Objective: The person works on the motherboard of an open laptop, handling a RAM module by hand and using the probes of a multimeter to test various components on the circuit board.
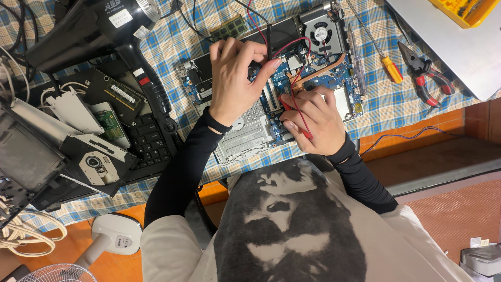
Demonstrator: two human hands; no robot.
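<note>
A laptop board (308,78) lies on a cloth-covered table (172,42), straight ahead of the person. Both hands rest on it: the left hand (237,78) toward its left half, gripping a probe (269,36), the right hand (313,122) at its near edge, gripping a second probe (295,112). A fan (319,34) sits in the board's far right corner. Right of the board lie a screwdriver (391,68), then pliers (428,78). Left of the board lies a keyboard (151,130), with a heat gun (88,31) behind it and a disc drive (96,162) to its left. A memory stick (122,94) lies between gun and drive.
</note>
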